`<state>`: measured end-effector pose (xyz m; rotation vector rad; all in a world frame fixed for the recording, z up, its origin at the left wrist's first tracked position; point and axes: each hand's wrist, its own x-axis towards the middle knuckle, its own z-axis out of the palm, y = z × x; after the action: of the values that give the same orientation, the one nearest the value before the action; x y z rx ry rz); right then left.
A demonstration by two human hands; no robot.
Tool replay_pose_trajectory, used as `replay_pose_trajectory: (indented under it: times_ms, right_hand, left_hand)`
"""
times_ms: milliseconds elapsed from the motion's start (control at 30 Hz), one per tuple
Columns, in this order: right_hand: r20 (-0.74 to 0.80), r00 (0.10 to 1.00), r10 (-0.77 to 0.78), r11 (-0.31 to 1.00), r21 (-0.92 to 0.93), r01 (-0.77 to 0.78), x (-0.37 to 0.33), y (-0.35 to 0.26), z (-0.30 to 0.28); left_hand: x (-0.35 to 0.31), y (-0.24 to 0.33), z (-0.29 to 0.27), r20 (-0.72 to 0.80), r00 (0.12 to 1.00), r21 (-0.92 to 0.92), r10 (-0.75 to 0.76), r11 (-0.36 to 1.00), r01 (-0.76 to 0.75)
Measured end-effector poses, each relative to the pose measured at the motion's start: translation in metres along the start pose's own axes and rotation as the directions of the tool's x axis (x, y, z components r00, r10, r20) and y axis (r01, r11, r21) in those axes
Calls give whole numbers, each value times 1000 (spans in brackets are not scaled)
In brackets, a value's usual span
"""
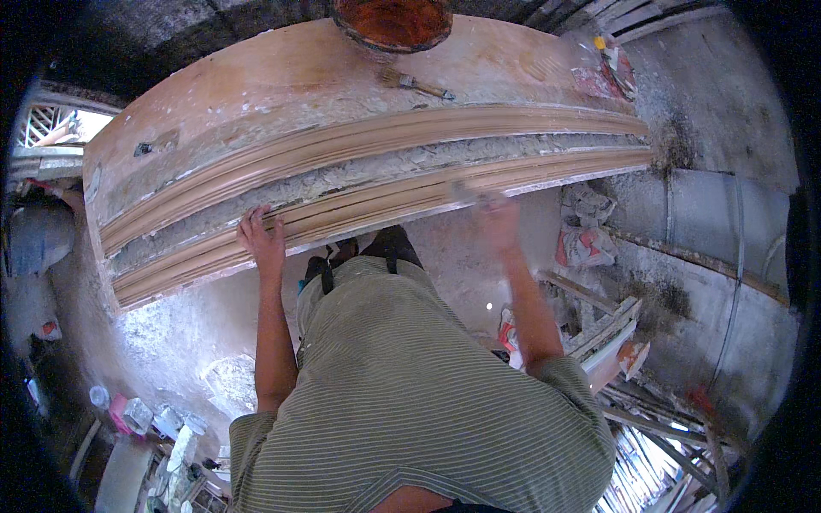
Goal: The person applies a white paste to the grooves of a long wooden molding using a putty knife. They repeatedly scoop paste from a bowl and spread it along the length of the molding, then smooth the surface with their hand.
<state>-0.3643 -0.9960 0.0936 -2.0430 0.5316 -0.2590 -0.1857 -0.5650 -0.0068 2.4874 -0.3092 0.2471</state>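
Two long brown grooved mouldings lie side by side on a bench, a far one (368, 145) and a near one (368, 211), with a rough grey strip (359, 181) between them. My left hand (262, 242) rests on the near moulding toward its left part, fingers spread over its top and front edge. My right hand (499, 221) is at the same moulding, right of the middle, blurred by motion. It is closed round a small grey object (467, 194), too smeared to name, which is at the moulding's surface.
On the bench (282, 73) beyond lie a paintbrush (419, 84), a round basin (393, 24) with reddish-brown contents and a yellow-handled tool (604, 51). Bags (586, 244) lean at the right near a wooden frame (599, 329). Containers and scraps (167, 423) lie lower left.
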Motion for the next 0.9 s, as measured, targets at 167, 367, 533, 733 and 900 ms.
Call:
replay_pose_trajectory:
  times_ms: [167,367,533,733,900]
  right_hand:
    - [-424,890,165,746,-537,-394,33,37,-112]
    - [-69,955,-289,905,-345,249,18,5,55]
    - [-58,984,167,886,-429,-176,40,-9,64]
    - [-371,926,-78,512,-811,-282,96,120,-158]
    - [-91,996,7,937,-348,-38,110,164,-125]
  left_hand:
    - [6,12,3,23,1000,-22,14,1000,-14]
    - [15,45,5,109,994,-63,17,998,-10]
    - [18,69,15,46,998,-102,32,994,-27]
    - [-4,92,29,58,996,-122,72,990,-65]
    - [-32,130,78,106,990,-37,93,995,-90]
